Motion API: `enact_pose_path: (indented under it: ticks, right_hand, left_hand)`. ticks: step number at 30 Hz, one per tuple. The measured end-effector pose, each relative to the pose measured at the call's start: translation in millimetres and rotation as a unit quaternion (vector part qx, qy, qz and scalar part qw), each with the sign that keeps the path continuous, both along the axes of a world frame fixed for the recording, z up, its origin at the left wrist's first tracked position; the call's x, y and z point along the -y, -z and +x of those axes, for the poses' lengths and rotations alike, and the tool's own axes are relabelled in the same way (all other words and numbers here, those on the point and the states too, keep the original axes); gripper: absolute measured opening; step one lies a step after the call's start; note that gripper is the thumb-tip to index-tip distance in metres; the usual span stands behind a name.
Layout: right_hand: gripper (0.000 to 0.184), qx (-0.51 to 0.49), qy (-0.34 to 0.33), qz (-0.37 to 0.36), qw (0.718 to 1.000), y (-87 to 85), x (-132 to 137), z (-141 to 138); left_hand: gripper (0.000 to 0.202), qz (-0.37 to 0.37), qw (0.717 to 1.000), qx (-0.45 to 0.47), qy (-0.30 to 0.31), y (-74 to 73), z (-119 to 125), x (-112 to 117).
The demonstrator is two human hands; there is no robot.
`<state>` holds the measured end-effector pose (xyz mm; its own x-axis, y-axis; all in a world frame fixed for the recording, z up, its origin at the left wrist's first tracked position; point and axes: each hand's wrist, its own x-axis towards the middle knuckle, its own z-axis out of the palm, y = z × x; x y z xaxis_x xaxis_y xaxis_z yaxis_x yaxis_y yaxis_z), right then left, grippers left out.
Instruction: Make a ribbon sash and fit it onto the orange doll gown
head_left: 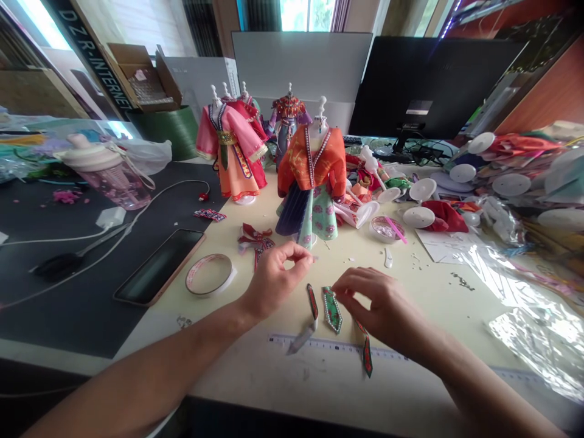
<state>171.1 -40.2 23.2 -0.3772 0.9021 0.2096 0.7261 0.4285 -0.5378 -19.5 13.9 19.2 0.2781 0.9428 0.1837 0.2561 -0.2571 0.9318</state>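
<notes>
My left hand (274, 277) hovers over the cream table (410, 286) with thumb and forefinger pinched on something small that I cannot make out. My right hand (381, 304) rests to its right, fingers curled down on a green and red embroidered strip (332, 309). A narrower red strip (312, 301) with a white end lies just left of it. Another red and green strip (367, 358) pokes out under my right wrist. Directly behind the hands stands a small mannequin in an orange robe with a floral skirt (311, 182).
A roll of tape (210, 275), a phone (159, 266) and a red ribbon bow (255, 238) lie at left. A pink-robed mannequin (232, 149) and others stand behind. White stands, fabric scraps and clear plastic bags (524, 274) crowd the right. A ruler (328, 345) lies along the front.
</notes>
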Motion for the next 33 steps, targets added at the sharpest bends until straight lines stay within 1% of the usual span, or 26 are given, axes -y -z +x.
enact_pose_path:
  ticks: [2, 4, 8, 11, 13, 15, 16, 18, 19, 20, 22, 24, 28, 33]
  right_hand:
    - [0.012, -0.102, 0.077, -0.020, 0.992, 2.2, -3.2, -1.4]
    - [0.010, -0.173, 0.107, -0.048, 0.978, 2.8, -5.5, -4.5]
    - [0.008, -0.224, 0.101, -0.087, 0.965, 1.4, -4.3, -15.0]
    - [0.010, -0.223, 0.102, -0.087, 0.966, 1.2, -2.7, -19.5]
    - [0.012, -0.216, 0.098, -0.065, 0.969, 1.9, -7.5, -13.3]
    - [0.012, -0.204, 0.118, -0.003, 0.972, 3.4, -20.0, 4.1]
    - [0.011, -0.192, 0.157, 0.049, 0.968, 4.7, -29.0, 16.7]
    - [0.014, -0.135, 0.279, 0.147, 0.939, 8.8, -49.7, 45.8]
    - [0.017, -0.073, 0.334, 0.179, 0.922, 11.6, -59.9, 60.1]
    - [0.020, 0.008, 0.367, 0.185, 0.911, 14.9, -69.1, 73.0]
    - [0.021, 0.053, 0.377, 0.176, 0.908, 22.0, -82.5, 91.9]
    - [0.022, 0.083, 0.373, 0.167, 0.909, 28.9, -88.7, 101.1]
    - [0.027, 0.131, 0.367, 0.159, 0.907, 38.4, -89.0, 104.6]
    - [0.027, 0.159, 0.363, 0.157, 0.905, 42.0, -88.8, 107.9]
  left_hand:
    - [0.014, 0.018, 1.000, -0.014, 0.022, 0.0, 2.3, 3.4]
    - [0.013, 0.043, 0.998, -0.028, 0.041, 1.8, 4.3, 6.5]
    - [0.012, 0.102, 0.992, -0.048, 0.063, 8.9, 6.7, 9.9]
    - [0.012, 0.123, 0.988, -0.057, 0.079, 12.3, 7.6, 11.0]
    - [0.011, 0.119, 0.988, -0.060, 0.074, 11.9, 7.8, 11.5]
    - [0.010, 0.106, 0.991, -0.057, 0.057, 10.1, 7.6, 11.7]
    - [0.010, 0.100, 0.992, -0.055, 0.047, 9.2, 7.4, 11.6]
    - [0.012, 0.101, 0.993, -0.055, 0.037, 8.4, 6.8, 10.8]
    - [0.011, 0.108, 0.992, -0.058, 0.037, 8.7, 6.5, 10.2]
    - [0.010, 0.117, 0.991, -0.060, 0.039, 9.4, 6.2, 9.6]
    - [0.010, 0.134, 0.988, -0.064, 0.046, 11.3, 5.9, 8.6]
    - [0.010, 0.143, 0.986, -0.067, 0.047, 12.9, 5.7, 8.1]
    - [0.011, 0.147, 0.985, -0.075, 0.050, 13.5, 5.0, 7.5]
    - [0.013, 0.146, 0.984, -0.080, 0.067, 15.8, 4.9, 5.4]
